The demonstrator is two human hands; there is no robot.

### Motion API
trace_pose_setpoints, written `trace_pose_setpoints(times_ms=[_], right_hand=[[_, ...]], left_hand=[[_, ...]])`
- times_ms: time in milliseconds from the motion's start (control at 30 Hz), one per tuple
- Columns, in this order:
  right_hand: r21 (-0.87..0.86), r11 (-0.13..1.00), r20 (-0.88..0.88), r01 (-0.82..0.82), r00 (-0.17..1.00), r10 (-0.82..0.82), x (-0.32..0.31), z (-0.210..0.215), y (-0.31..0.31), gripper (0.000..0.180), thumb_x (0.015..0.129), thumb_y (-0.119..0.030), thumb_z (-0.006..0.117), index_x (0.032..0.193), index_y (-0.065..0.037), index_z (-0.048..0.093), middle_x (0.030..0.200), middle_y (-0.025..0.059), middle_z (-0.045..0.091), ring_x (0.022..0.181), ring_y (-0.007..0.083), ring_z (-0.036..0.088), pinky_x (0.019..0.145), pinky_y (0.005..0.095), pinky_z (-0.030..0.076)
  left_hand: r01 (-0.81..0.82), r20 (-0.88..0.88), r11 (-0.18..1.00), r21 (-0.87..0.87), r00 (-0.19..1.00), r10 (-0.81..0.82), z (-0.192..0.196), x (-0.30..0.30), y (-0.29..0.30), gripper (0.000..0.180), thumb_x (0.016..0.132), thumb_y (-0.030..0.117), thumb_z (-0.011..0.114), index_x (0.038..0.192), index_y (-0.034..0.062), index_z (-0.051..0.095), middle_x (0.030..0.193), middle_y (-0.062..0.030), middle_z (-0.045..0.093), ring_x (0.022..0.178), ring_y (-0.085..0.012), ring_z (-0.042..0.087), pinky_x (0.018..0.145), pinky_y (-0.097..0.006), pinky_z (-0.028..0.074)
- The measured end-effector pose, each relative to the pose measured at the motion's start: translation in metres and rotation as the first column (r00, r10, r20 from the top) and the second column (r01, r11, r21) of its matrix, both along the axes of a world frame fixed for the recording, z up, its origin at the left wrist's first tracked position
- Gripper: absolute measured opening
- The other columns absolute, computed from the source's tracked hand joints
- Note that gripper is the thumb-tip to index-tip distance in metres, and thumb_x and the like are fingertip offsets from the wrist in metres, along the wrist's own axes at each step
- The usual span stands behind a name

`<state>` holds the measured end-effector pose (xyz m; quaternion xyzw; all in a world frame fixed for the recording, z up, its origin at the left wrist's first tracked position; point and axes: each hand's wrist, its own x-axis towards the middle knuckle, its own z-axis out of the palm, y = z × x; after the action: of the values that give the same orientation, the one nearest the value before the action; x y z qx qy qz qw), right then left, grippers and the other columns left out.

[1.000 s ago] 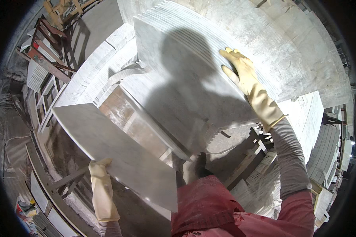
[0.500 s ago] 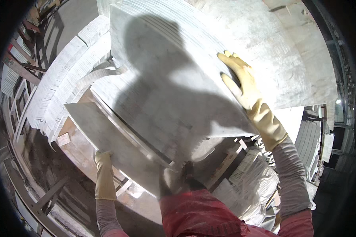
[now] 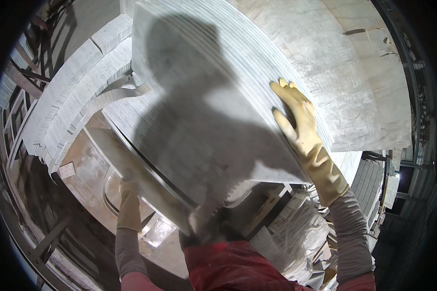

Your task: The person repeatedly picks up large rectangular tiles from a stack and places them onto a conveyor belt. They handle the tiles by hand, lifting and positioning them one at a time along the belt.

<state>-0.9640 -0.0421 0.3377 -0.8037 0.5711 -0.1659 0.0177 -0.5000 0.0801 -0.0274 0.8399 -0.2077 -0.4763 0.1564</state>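
Observation:
My left hand (image 3: 129, 199), in a cream rubber glove, holds the outer edge of a thin grey-white stone slab (image 3: 131, 162). Its fingertips are partly blurred against the slab. That slab stands steeply tilted just left of a large stack of similar slabs (image 3: 189, 111), with a narrow dark gap between them. My right hand (image 3: 298, 114), gloved alike, lies with fingers spread on the stack's upper right edge, where many thin slab edges show. A broad shadow of a head and shoulders falls across the stack's face.
Further rows of thin slabs (image 3: 77, 82) curve away at the left, with a loose bent strip (image 3: 114, 96) beside them. A wide pale slab surface (image 3: 354, 82) lies beyond my right hand. Plastic-wrapped material (image 3: 296, 233) sits at lower right. Metal framing (image 3: 48, 237) runs along the left.
The slab in my left hand has turned steeper, showing its face more narrowly and baring more of the brown surface below. My right hand stays on the stack, slightly lower in view.

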Motion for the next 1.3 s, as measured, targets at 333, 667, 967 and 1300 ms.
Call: trace_pose_setpoints(times_ms=[333, 667, 967, 1300], right_hand=[[-0.142, 0.981, -0.011, -0.128, 0.992, 0.128, -0.004, -0.001, -0.005, 0.049, 0.090, -0.023, 0.069, 0.134, -0.001, 0.064, 0.113, 0.0226, 0.069, 0.102, 0.0411, 0.062, 0.094, 0.0498, 0.048], [0.011, 0.999, -0.019, -0.037, 0.999, 0.038, -0.010, -0.003, 0.000, 0.048, 0.099, -0.034, 0.059, 0.138, -0.005, 0.062, 0.135, 0.0251, 0.063, 0.121, 0.0451, 0.058, 0.109, 0.0523, 0.043], [0.074, 0.996, 0.027, 0.049, 0.998, -0.051, -0.004, 0.004, 0.000, 0.048, 0.089, -0.020, 0.072, 0.135, -0.009, 0.064, 0.147, 0.0185, 0.058, 0.124, 0.0394, 0.061, 0.110, 0.0435, 0.049], [-0.060, 0.998, -0.067, 0.019, 0.997, -0.023, -0.009, 0.001, 0.000, 0.049, 0.089, -0.023, 0.072, 0.135, -0.008, 0.062, 0.135, 0.0137, 0.062, 0.124, 0.0349, 0.059, 0.101, 0.0437, 0.054]], left_hand=[[-0.038, -0.393, 0.989, -0.144, 0.919, -0.022, 0.025, 0.010, 0.019, 0.048, 0.097, 0.015, 0.064, 0.143, 0.0035, 0.057, 0.114, -0.0112, 0.071, 0.095, -0.0223, 0.070, 0.073, -0.030, 0.056], [0.128, -0.077, 0.949, -0.290, 0.985, -0.156, 0.125, -0.077, 0.041, 0.043, 0.103, 0.026, 0.064, 0.142, 0.0078, 0.059, 0.123, -0.0080, 0.068, 0.109, -0.0194, 0.064, 0.095, -0.034, 0.053], [0.115, 0.093, 0.460, -0.880, 0.993, -0.070, 0.245, -0.244, -0.056, 0.051, 0.100, 0.021, 0.070, 0.146, 0.0034, 0.056, 0.143, -0.0200, 0.061, 0.131, -0.0304, 0.059, 0.111, -0.039, 0.047], [0.102, 0.132, 0.558, -0.824, 0.991, 0.014, 0.283, -0.215, -0.237, 0.079, 0.091, 0.046, 0.075, 0.151, 0.0006, 0.049, 0.146, -0.0256, 0.057, 0.134, -0.0371, 0.056, 0.111, -0.042, 0.045]])
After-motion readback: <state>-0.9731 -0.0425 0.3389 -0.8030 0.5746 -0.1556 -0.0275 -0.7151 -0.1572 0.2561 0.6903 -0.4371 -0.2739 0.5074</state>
